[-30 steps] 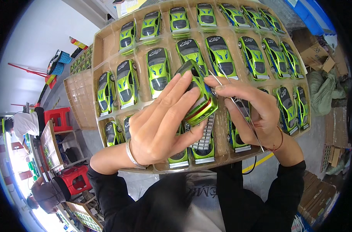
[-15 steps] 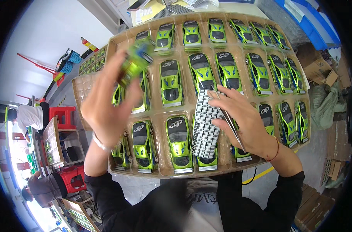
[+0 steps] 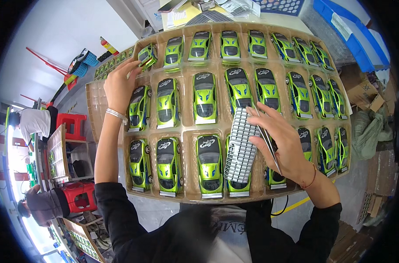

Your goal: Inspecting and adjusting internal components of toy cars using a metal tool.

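A large tray [image 3: 188,131] of clear plastic compartments holds rows of green toy cars with black roofs and blue marks. At its far left corner my left hand [image 3: 123,83] has its fingertips pinched on the near end of a toy car [image 3: 148,56], which sits tilted in its compartment. My right hand [image 3: 287,142] is over the middle of the tray, with metal tweezers [image 3: 269,147] lying slanted under its fingers. A sheet of small black-and-white stickers [image 3: 241,149] is held by the same hand and covers parts of the toy cars beneath.
Beyond the tray, a table [image 3: 247,17] carries papers and more sheets. A blue bin [image 3: 348,35] stands at the far right, above cardboard boxes [image 3: 361,85]. On the left are red stools [image 3: 72,126], two people at work, and a fire extinguisher [image 3: 108,46].
My left hand has carried the toy car away from me to the far left corner of the tray and lowered it there. My right hand keeps the tweezers and sticker sheet.
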Motion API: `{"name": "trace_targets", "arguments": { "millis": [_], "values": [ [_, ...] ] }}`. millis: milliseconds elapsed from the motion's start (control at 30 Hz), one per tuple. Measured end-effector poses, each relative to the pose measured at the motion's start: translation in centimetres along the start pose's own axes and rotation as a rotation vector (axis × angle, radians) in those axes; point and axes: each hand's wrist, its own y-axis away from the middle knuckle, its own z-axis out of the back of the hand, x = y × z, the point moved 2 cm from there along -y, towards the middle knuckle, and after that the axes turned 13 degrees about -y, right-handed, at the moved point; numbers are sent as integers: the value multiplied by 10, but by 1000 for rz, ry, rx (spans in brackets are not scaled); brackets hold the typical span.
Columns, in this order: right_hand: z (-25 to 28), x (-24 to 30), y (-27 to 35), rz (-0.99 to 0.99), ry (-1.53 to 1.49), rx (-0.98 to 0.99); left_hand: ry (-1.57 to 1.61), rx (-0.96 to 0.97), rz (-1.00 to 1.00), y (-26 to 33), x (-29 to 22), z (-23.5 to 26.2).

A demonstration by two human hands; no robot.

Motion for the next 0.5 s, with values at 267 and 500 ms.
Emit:
{"name": "trace_targets", "arguments": {
  "millis": [267,500],
  "values": [
    [2,-2,-3,5,30,-64,-40,22,-60,-19,-3,-8],
    [2,-6,-3,18,-9,-69,22,-17,-140,-14,13,-7]
  ]
}}
